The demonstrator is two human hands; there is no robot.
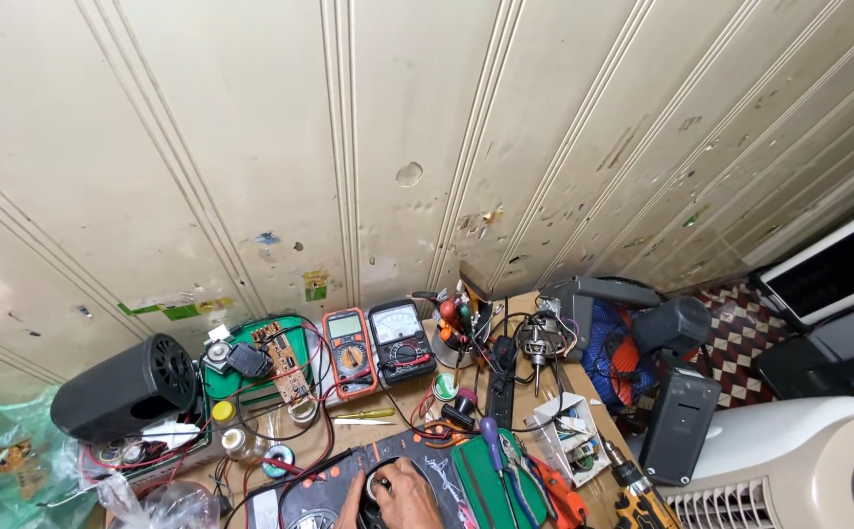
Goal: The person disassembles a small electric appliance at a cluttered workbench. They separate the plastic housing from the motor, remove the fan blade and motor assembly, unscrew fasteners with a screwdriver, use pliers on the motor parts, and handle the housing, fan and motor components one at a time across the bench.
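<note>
One hand (403, 495) shows at the near edge of the bench (417, 397), low in the middle of the view. It looks like the right hand, but I cannot be sure. Its fingers curl down around a small round black part (380, 482), and the hand covers most of it. The other hand is not in the view.

The round part sits on a dark mat (349, 480) at the near edge. It looks hard and small, so it is likely light and stiff. It could roll or slip, so holding it by its rim from both sides seems best. Thin red wires (295, 468) run close by and could snag.

Just right of the hand lies a green mat (491, 490) with a purple screwdriver (491, 436) and pliers (530, 485) on it. An orange drill (642, 495) sits at the near right corner.

Farther back, an orange meter (351, 353) and a black meter (401, 340) lean side by side near the wall (251, 147). A green board (280, 358) lies left of them. A black speaker (128, 387) rests at the left edge. A small motor (540, 343) stands toward the right edge, next to a cup of tools (453, 333). A white box (569, 431) of small bits sits near the right edge.
</note>
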